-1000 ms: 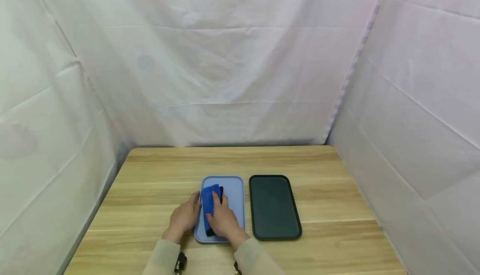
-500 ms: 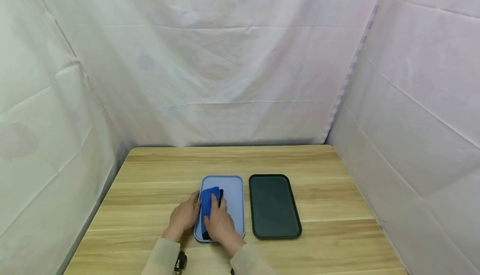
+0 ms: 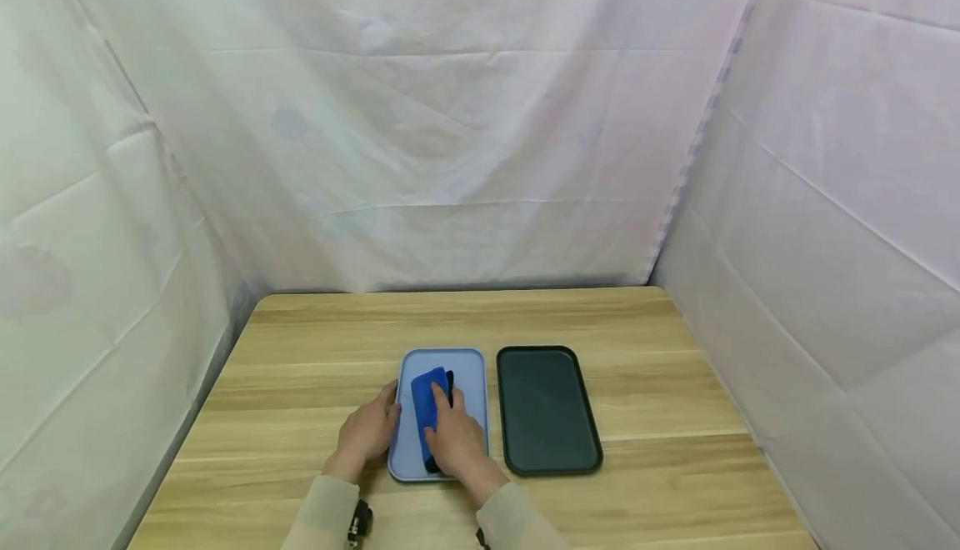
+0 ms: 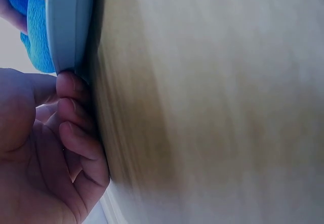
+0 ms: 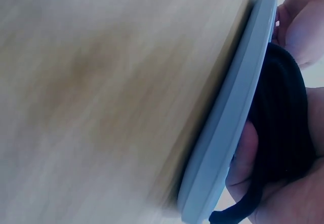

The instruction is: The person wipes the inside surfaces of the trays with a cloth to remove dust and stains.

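A folded cloth (image 3: 423, 404), blue on one face and black on the other, lies slanted on the light blue tray (image 3: 471, 379). My right hand (image 3: 457, 440) holds the cloth down against the tray, with a finger stretched along it. In the right wrist view, the cloth's black side (image 5: 281, 118) bulges between the fingers and palm, just over the tray's rim (image 5: 223, 128). At the tray's left edge, my left hand (image 3: 367, 427) grips the rim. The left wrist view shows its curled fingertips (image 4: 73, 85) against the tray's outer wall (image 4: 69, 24).
A dark green tray (image 3: 551, 412) lies right of the blue one, with a narrow gap between them. Both rest on a wooden table (image 3: 660, 383). White curtains (image 3: 465, 158) hang behind and along both sides.
My right hand first draws the cloth slightly toward me, then moves it right and away, so it now lies nearer the tray's middle, tilted. The left hand keeps its place.
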`<state>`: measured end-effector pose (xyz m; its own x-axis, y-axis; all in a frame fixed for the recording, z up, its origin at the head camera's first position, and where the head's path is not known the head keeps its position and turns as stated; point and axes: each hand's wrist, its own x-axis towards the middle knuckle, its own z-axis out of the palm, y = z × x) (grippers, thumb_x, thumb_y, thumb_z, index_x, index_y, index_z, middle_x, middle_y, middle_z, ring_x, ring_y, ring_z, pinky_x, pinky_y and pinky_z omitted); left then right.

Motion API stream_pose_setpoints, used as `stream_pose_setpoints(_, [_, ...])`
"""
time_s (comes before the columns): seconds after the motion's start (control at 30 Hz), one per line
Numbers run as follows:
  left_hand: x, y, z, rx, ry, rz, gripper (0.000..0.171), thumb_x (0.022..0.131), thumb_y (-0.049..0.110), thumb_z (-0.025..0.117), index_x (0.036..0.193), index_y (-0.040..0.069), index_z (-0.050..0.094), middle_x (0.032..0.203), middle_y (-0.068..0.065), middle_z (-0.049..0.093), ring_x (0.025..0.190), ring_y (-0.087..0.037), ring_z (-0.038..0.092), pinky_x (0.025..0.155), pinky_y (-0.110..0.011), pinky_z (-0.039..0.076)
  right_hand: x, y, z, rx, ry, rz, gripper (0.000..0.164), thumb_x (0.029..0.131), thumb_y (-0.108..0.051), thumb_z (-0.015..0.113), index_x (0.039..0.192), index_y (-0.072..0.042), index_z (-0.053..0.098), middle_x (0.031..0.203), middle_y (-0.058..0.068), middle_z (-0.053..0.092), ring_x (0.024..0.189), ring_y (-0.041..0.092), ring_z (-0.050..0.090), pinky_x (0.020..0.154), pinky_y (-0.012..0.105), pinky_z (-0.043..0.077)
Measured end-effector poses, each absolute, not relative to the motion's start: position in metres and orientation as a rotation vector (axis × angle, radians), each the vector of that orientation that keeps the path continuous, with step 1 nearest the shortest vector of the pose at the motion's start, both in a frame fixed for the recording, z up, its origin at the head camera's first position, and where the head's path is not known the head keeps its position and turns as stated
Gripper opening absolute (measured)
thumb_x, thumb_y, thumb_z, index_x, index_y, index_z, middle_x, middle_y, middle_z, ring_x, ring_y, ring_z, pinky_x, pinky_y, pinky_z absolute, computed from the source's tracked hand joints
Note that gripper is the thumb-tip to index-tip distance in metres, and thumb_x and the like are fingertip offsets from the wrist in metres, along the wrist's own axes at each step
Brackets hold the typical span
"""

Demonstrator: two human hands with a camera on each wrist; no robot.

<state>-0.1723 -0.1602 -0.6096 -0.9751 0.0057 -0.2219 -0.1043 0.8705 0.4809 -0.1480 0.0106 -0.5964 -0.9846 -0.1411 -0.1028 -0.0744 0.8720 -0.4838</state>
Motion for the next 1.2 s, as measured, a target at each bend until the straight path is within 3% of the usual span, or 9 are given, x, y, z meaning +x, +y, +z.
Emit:
stream_pose_setpoints(0.3, [-0.171,-0.160,-0.611,-0.073,2.845,0.750,0.051,0.101,0.031,0.046,0.149,0.019,0.037,0.109,-0.007,0.072,0.073,-0.017,0.059,0.063,-0.038,0.047,-0.146,0.021,-0.597,-0.081,2.951,-0.679,0.072,0.089,-0.035,0.067,0.152,-0.028,0.031,0.149,0.017,0.036,0.071,0.028,0.064,0.063,0.043,0.051])
stream_pose_setpoints(0.43, [-0.171,-0.159,-0.611,-0.087,2.843,0.750,0.051,0.101,0.031,0.046,0.150,0.020,0.037,0.111,-0.007,0.071,0.079,-0.019,0.063,0.069,-0.042,0.049,-0.145,0.025,-0.595,-0.066,2.959,-0.672,0.072,0.090,-0.033,0.067,0.152,-0.027,0.031,0.149,0.018,0.036,0.062,0.023,0.060,0.058,0.039,0.049])
stream_pose_setpoints(0.57, [-0.171,-0.159,-0.611,-0.102,2.844,0.751,0.051,0.101,0.032,0.046,0.150,0.020,0.037,0.113,-0.007,0.071,0.085,-0.022,0.066,0.073,-0.045,0.050,-0.144,0.028,-0.593,-0.048,2.959,-0.654,0.072,0.090,-0.032,0.067,0.152,-0.027,0.031,0.150,0.018,0.035,0.058,0.023,0.056,0.055,0.038,0.047])
stream_pose_setpoints(0.97, [-0.171,-0.161,-0.613,-0.066,2.851,0.777,0.052,0.101,0.031,0.047,0.149,0.017,0.038,0.112,-0.007,0.072,0.090,-0.024,0.068,0.068,-0.042,0.050,-0.144,0.042,-0.593,0.002,2.998,-0.593,0.072,0.090,-0.029,0.066,0.152,-0.028,0.030,0.152,0.018,0.033,0.048,0.017,0.046,0.046,0.034,0.037])
stream_pose_setpoints(1.2, [-0.170,-0.160,-0.613,-0.080,2.842,0.783,0.052,0.100,0.032,0.047,0.150,0.018,0.038,0.114,-0.007,0.071,0.096,-0.026,0.067,0.075,-0.046,0.051,-0.148,0.049,-0.595,0.018,3.033,-0.583,0.070,0.090,-0.027,0.065,0.151,-0.027,0.032,0.151,0.018,0.034,0.050,0.018,0.046,0.047,0.036,0.038])
